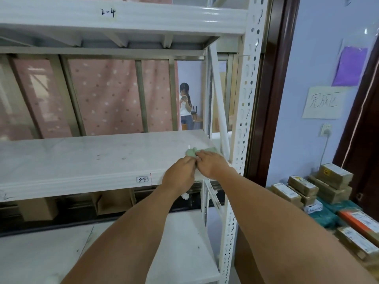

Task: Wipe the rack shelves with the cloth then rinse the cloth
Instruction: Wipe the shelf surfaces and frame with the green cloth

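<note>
1. Cloth [191,152]: pale green and bunched, lying on the middle shelf [92,160] close to its right front corner. Most of it is covered by the fingers.
2. Hands: left hand [180,173] and right hand [213,163] are together, knuckles almost touching. The fingers of both are curled onto the cloth and grip it against the shelf surface. Both forearms reach in from below.
3. Middle shelf: white, with a front lip carrying a label [142,179] reading "3-4" just left of the left hand. A few dark marks show on the surface left of the cloth.
4. Perforated upright [244,119]: white, standing just right of the hands.
5. Cardboard boxes [332,181]: stacked on the floor to the right of the rack, against the wall.
6. Upper shelf [143,17]: white, with "2-4" handwritten on its front edge.
7. Wall at right: a paper sign [326,102] with handwriting hangs above a socket [325,129] with a plug in it.
8. Pink dotted curtain [106,95]: hangs behind the rack.
9. A person [185,105]: stands far off, seen through the gap right of the curtain, holding a phone.
</note>
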